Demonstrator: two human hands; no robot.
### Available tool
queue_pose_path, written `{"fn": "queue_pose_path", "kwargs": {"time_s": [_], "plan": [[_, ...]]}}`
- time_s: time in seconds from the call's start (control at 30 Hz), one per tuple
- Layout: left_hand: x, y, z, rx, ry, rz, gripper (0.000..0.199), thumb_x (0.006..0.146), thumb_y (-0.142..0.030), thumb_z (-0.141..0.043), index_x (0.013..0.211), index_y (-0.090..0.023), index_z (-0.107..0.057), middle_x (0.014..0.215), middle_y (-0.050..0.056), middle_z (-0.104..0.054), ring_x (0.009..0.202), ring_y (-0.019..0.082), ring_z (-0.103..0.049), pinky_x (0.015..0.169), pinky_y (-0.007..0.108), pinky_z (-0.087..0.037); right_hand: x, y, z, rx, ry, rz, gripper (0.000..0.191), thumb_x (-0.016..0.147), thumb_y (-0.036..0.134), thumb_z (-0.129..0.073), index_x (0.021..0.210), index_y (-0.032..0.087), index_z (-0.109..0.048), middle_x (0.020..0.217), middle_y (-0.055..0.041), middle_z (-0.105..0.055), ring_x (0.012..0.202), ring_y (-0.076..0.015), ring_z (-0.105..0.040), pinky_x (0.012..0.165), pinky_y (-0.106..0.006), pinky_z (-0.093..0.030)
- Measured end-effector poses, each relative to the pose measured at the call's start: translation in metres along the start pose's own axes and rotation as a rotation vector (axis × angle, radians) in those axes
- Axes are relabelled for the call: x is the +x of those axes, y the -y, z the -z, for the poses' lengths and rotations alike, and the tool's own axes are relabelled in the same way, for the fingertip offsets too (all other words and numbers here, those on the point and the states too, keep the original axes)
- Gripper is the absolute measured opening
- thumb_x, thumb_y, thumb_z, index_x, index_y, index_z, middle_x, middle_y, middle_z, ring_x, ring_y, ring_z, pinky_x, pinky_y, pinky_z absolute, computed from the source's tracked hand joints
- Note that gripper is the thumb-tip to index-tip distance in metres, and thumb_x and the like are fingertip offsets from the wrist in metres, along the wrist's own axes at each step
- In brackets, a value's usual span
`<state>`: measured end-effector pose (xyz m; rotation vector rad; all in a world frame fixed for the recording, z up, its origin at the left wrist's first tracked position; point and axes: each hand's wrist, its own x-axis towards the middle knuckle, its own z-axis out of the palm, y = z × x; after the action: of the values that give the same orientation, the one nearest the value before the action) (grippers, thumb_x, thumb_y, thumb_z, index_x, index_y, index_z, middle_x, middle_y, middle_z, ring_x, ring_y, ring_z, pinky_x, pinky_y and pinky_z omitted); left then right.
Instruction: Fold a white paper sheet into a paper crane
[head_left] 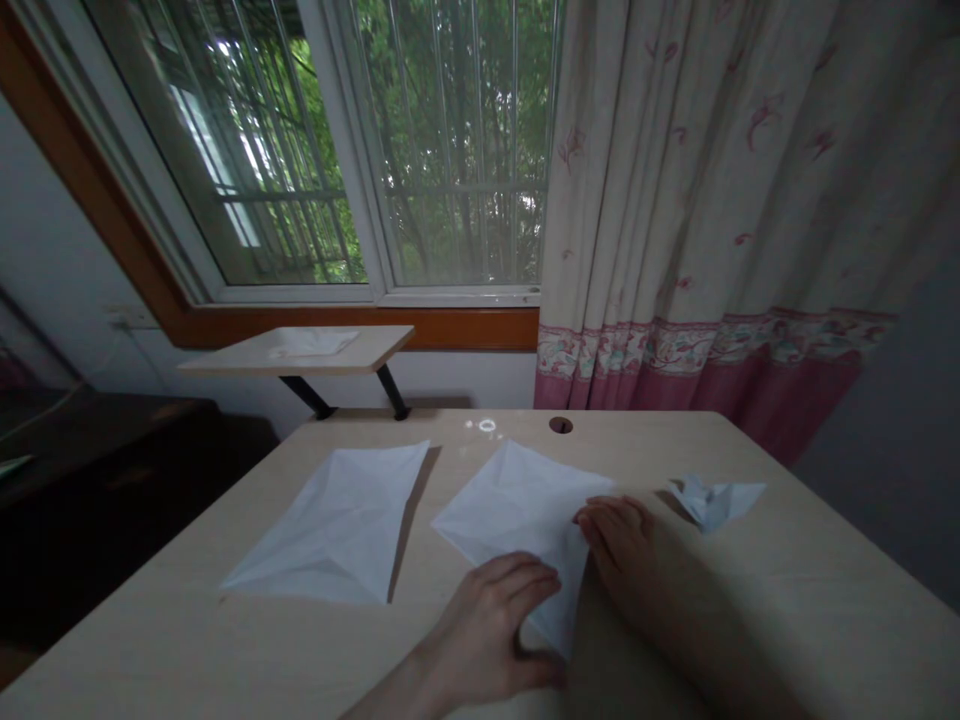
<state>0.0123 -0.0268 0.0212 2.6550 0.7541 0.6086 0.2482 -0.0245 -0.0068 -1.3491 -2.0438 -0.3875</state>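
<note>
A creased white paper sheet [517, 500] lies turned like a diamond on the middle of the desk. On its lower part rests my left hand [499, 620], with the fingers bent and the thumb apart from them near the bottom corner. My right hand [619, 550] is at the sheet's right edge, its fingers close together and the fingertips on the paper; whether they pinch it is hidden. A second creased white sheet [337, 525] lies to the left, touched by neither hand. To the right of my right hand sits a small folded white paper piece [716, 503].
The wooden desk [817, 600] has a round cable hole [561, 425] near its back edge. A small raised shelf [225, 358] at the back left holds white paper [319, 342]. Behind are a barred window and a patterned curtain [645, 200]. Dark furniture [97, 470] stands at the left.
</note>
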Motion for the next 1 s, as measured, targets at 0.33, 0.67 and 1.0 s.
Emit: {"fn": "queue_pose_path", "kwargs": {"time_s": [0.33,0.67,1.0], "plan": [[-0.003,0.004,-0.003,0.132,-0.034,-0.045,0.053,0.080,-0.046,-0.072,0.125,-0.022,-0.058,0.124,0.004,-0.065,0.117,0.026,-0.059,0.099,0.039,-0.050,0.002,-0.006,0.000,0.112,0.167,-0.147,0.029,0.095,0.016,-0.037,0.096,0.022,-0.065,0.093,-0.0058,-0.071,0.090,-0.0195,-0.065,0.087,-0.034,-0.048],[0.001,0.005,0.000,0.098,-0.213,-0.147,0.029,0.098,-0.040,-0.047,0.110,-0.022,-0.065,0.108,0.001,-0.072,0.100,0.018,-0.068,0.089,0.029,-0.055,0.006,-0.005,0.004,0.201,0.275,-0.150,0.032,0.094,0.017,-0.037,0.101,0.023,-0.068,0.102,-0.0049,-0.072,0.097,-0.0198,-0.064,0.094,-0.038,-0.044],[-0.002,0.012,-0.008,-0.159,-0.421,0.176,0.030,0.099,-0.037,-0.046,0.094,-0.022,-0.072,0.089,-0.001,-0.076,0.078,0.014,-0.073,0.075,0.018,-0.056,0.014,0.006,0.012,0.338,0.260,-0.193,0.026,0.093,0.029,-0.047,0.087,0.025,-0.071,0.093,-0.0023,-0.074,0.094,-0.0203,-0.065,0.099,-0.042,-0.037]]}}
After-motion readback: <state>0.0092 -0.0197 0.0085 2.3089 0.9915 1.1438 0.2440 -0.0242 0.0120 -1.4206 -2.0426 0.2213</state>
